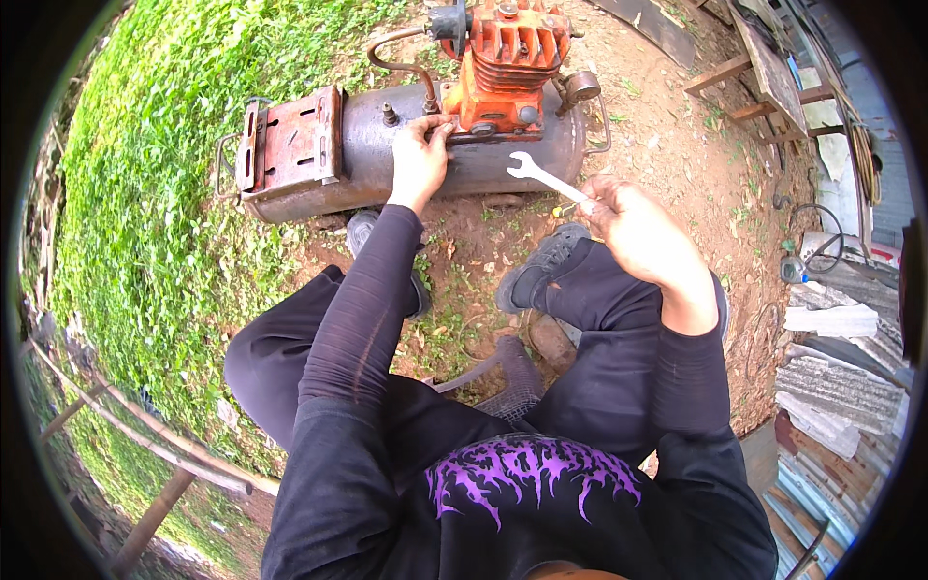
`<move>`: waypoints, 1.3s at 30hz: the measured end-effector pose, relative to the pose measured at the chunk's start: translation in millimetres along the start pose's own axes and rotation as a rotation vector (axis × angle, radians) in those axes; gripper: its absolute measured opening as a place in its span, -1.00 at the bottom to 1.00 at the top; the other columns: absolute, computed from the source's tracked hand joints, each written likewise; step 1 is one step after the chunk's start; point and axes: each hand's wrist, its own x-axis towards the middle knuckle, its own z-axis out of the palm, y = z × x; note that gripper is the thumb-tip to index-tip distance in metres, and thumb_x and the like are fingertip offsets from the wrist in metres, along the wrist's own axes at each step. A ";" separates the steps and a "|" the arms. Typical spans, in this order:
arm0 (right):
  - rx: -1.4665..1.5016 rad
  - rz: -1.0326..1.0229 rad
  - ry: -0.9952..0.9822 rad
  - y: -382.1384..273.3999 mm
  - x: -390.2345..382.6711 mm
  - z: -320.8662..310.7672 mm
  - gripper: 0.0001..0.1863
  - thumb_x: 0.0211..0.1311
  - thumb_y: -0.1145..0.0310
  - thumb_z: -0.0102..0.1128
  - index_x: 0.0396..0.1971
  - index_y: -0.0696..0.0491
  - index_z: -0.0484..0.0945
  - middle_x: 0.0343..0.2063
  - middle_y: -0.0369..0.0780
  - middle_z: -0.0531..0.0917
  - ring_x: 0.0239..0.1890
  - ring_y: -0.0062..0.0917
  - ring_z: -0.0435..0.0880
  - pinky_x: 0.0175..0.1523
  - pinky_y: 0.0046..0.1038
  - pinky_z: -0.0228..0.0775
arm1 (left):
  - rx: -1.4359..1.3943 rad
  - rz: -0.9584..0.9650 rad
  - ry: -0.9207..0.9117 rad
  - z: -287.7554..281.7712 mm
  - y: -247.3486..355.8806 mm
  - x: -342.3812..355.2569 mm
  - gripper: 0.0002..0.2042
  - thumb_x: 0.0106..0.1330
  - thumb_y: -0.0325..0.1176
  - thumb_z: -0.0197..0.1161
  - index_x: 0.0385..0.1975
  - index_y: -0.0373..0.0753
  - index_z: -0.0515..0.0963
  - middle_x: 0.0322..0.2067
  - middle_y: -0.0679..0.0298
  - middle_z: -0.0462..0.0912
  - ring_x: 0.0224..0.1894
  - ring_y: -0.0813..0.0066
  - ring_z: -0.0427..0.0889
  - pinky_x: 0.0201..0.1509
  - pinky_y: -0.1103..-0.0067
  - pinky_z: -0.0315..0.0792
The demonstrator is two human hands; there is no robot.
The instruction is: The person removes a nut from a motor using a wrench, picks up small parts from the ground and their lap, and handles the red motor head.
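Note:
An orange finned compressor pump (pixel 507 82) sits bolted on a dark, rust-stained cylindrical tank (pixel 478 171) lying on the ground before me. My left hand (pixel 420 162) reaches to the left edge of the pump's base, thumb and fingertips pinched together there. Whatever they grip, if anything, is too small to make out. In my right hand (pixel 633 227) is a silver open-end wrench (pixel 549 178), grasped by one end. Its open jaw points up and left in front of the tank, apart from the pump.
A slotted red mounting plate (pixel 298 140) tops the tank's left part. A curved pipe (pixel 391 60) and a round gauge (pixel 582 87) flank the pump. Grass (pixel 164 174) spreads left, bare soil right. Corrugated sheets (pixel 841 391) and a wooden frame (pixel 773 82) stand at the right.

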 end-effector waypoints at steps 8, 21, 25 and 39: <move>-0.156 -0.144 0.090 8.8 31.3 21.3 -0.77 0.36 0.34 0.07 -0.22 0.19 0.60 -0.40 0.08 0.66 -0.22 0.01 0.67 -0.12 -0.10 0.46 | 0.282 0.188 -0.005 -11.7 -8.0 2.6 -0.87 0.39 -0.47 0.24 -0.17 -0.36 0.64 -0.29 0.21 0.69 -0.32 0.54 0.65 -0.29 0.55 0.57; -0.325 -0.386 0.055 36.5 43.2 24.4 -0.83 0.12 0.48 0.09 -0.34 0.26 0.56 -0.46 0.12 0.63 -0.32 0.04 0.67 -0.24 -0.10 0.49 | 0.687 0.399 0.009 -2.8 25.1 1.1 -0.84 0.29 -0.38 0.29 -0.26 -0.35 0.63 -0.37 0.01 0.63 -0.29 0.06 0.64 -0.15 0.30 0.52; -0.351 -0.480 0.091 47.1 44.6 28.3 -0.86 0.08 0.50 0.11 -0.40 0.25 0.56 -0.52 0.11 0.62 -0.36 0.03 0.67 -0.28 -0.11 0.49 | 0.894 0.482 -0.017 2.8 27.6 8.7 -0.86 0.27 -0.39 0.29 -0.36 -0.35 0.63 -0.44 -0.02 0.65 -0.28 0.00 0.64 -0.16 0.31 0.50; -0.342 -0.680 0.358 46.1 80.7 87.2 -0.87 -0.03 0.43 0.18 -0.55 0.11 0.68 -0.54 -0.09 0.65 -0.39 -0.23 0.71 -0.21 -0.29 0.59 | 0.484 -0.256 -0.202 -14.1 37.6 31.8 -0.81 0.45 -0.35 0.17 -0.25 -0.35 0.64 -0.50 0.40 0.56 -0.54 0.66 0.44 -0.56 0.64 0.35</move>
